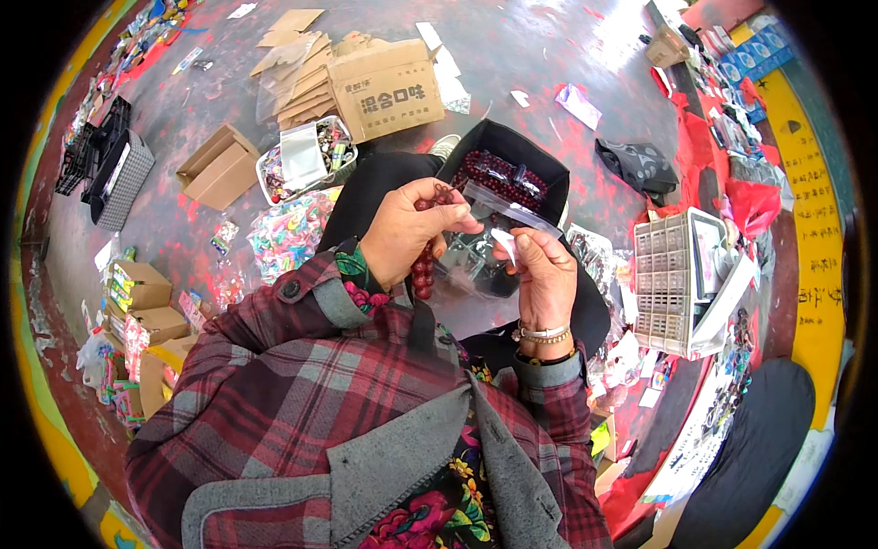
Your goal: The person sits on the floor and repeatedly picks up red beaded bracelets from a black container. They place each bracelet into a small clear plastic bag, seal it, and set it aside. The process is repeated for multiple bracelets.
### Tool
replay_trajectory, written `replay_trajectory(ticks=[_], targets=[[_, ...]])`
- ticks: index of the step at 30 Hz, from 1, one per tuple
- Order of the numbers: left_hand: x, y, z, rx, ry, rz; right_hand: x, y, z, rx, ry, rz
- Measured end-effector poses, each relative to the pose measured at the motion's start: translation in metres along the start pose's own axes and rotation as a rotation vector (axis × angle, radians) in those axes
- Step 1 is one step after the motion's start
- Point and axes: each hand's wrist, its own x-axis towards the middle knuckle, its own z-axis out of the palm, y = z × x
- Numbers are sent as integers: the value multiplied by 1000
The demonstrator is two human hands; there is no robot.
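My left hand (404,233) grips a string of dark red beads (423,270) that hangs below the fingers. My right hand (544,274) pinches the rim of a clear plastic bag (476,265), held open between the two hands. Just beyond them a black box (540,169) sits on my lap, filled with more dark red bead strings (498,174). Plaid sleeves cover both forearms, and bracelets circle the right wrist.
A large printed cardboard box (384,87) and flattened cardboard lie ahead. A clear tub (306,156) of small items and an open carton (218,165) stand to the left. A white slotted crate (672,274) is at right. Small boxes (142,293) are stacked at far left.
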Motion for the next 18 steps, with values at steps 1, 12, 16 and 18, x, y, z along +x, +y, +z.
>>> replay_trajectory(ticks=[1, 12, 16, 18], targets=[[1, 0, 2, -39, 16, -26, 0, 0, 0, 11, 2, 6], [8, -13, -1, -168, 27, -127, -2, 3, 3, -9, 59, -27], [8, -17, -2, -176, 18, -113, -2, 4, -1, -12, 40, -6], [7, -18, -2, -167, 14, -114, -2, 7, -1, 19, 47, 16]])
